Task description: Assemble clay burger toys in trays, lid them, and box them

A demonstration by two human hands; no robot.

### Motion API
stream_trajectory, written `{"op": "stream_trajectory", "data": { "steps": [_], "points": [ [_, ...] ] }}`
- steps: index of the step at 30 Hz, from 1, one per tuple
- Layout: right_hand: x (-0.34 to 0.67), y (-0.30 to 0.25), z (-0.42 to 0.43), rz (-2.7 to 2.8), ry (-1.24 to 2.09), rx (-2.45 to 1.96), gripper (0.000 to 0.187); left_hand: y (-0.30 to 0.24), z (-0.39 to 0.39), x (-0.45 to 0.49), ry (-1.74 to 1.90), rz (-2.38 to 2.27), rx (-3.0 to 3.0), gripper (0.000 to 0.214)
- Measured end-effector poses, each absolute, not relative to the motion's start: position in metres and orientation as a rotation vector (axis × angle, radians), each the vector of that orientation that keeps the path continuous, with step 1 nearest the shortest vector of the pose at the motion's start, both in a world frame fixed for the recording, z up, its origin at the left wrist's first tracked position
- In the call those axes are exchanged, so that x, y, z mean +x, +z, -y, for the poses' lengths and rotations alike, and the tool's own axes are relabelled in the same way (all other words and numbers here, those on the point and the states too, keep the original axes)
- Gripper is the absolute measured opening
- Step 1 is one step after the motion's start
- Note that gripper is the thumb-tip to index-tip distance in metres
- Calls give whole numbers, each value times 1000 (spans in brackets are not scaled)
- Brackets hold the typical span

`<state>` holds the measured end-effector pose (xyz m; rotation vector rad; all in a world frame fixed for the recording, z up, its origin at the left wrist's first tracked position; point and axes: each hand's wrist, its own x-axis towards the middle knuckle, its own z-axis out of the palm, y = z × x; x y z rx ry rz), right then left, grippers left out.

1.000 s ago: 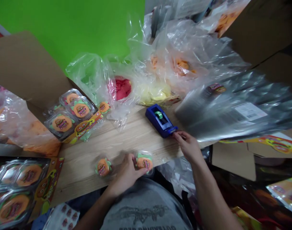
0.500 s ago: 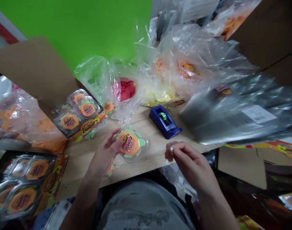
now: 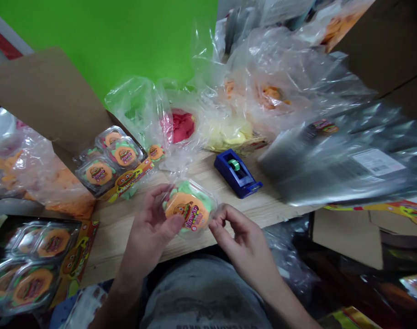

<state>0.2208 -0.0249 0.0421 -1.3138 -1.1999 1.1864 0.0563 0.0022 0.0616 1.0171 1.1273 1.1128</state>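
Observation:
My left hand point(image 3: 148, 235) is closed on the left side of a clear plastic clamshell pack point(image 3: 208, 201), thumb across its front. Inside sits a toy burger with an orange round top point(image 3: 187, 211), a printed burger label and green frill. The pack is tilted up above the wooden table's front edge. At its right edge my right hand point(image 3: 234, 233) has thumb and forefinger pinched together, on what looks like a small piece of clear tape; the fingertips mostly cover it. Behind the pack stands a blue tape dispenser point(image 3: 237, 173) with a green-cored roll.
An open display box point(image 3: 126, 180) with several burger packs stands at left; another box point(image 3: 74, 256) lies nearer. Plastic bags with red point(image 3: 182, 125), pale yellow point(image 3: 230, 132) and orange point(image 3: 271, 96) pieces line the back. A stack of clear plastic bags point(image 3: 335, 169) covers the right.
My left hand has raised and tilted the clamshell pack towards me. My right hand has moved left from beside the tape dispenser to the pack's right edge, fingers still pinched.

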Motion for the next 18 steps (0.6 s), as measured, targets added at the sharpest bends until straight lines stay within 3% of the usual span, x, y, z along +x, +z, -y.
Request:
{"op": "stream_trajectory", "data": {
  "steps": [6, 13, 18],
  "points": [
    [242, 37, 30, 1378, 1532, -1045, 14, 62, 0, 53, 945, -1137, 886, 47],
    [238, 41, 32, 1692, 1057, -1208, 24, 61, -2, 50, 867, -1138, 833, 43],
    [232, 26, 23, 1571, 920, -1303, 36, 66, -10, 35, 810, -1137, 983, 42]
  ]
}}
